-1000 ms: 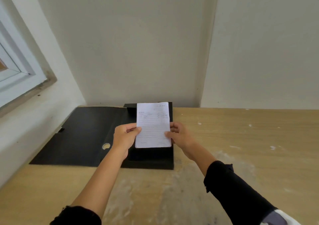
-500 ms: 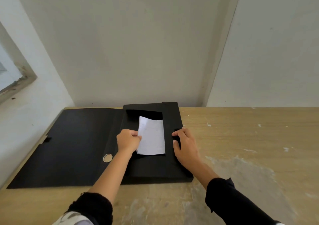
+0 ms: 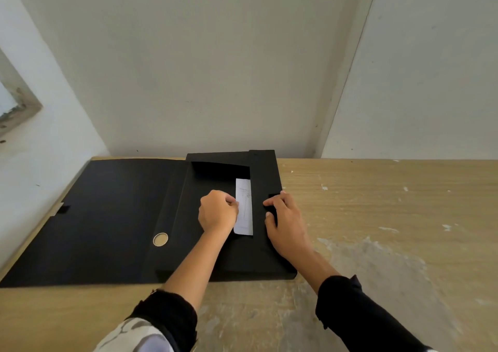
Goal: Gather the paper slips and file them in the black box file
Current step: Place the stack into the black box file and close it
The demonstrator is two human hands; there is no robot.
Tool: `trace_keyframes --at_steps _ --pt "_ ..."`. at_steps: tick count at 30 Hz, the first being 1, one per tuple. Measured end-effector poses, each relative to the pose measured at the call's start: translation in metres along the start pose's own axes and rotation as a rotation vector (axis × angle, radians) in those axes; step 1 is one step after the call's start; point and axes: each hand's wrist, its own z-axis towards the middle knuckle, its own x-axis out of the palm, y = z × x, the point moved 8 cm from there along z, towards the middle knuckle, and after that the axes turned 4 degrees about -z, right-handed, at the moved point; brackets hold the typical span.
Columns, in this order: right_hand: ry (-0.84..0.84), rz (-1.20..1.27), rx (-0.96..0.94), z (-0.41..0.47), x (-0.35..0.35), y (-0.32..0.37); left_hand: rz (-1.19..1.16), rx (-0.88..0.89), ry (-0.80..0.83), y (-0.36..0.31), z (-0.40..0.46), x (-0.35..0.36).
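Note:
The black box file point(image 3: 188, 257) lies open on the wooden table, its lid spread flat to the left. My left hand point(image 3: 217, 212) is closed on the left edge of the white paper slips point(image 3: 244, 208) inside the tray; only a narrow strip of them shows, the rest is under the right side flap. My right hand point(image 3: 284, 223) rests on that flap point(image 3: 265, 173), its fingers curled over the flap's small tab at the inner edge.
The table point(image 3: 377, 230) is stained wood and meets white walls behind and to the left. The lid point(image 3: 107, 216) covers the table's left part, and a round finger hole point(image 3: 160, 239) sits in the file's spine. A window sill is at the far left.
The slips went from being held up in both hands down into the tray. My right hand let go and moved onto the right flap, and the slips now sit further under it.

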Motion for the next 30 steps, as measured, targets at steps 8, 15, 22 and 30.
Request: trace_keyframes --at_steps 8,15,22,30 --pt "0.004 -0.043 -0.041 -0.002 -0.01 0.011 -0.051 0.031 0.259 0.011 -0.004 0.0" --pt "0.126 -0.067 -0.178 -0.033 -0.001 0.049 -0.06 0.111 -0.071 0.046 -0.036 -0.073" --pt "0.125 0.017 -0.21 -0.069 0.015 0.074 -0.054 -0.14 -0.4 0.121 -0.095 -0.116" --pt "0.073 0.062 -0.136 -0.071 0.016 0.067 -0.668 -0.493 -0.543 0.149 -0.101 -0.119"
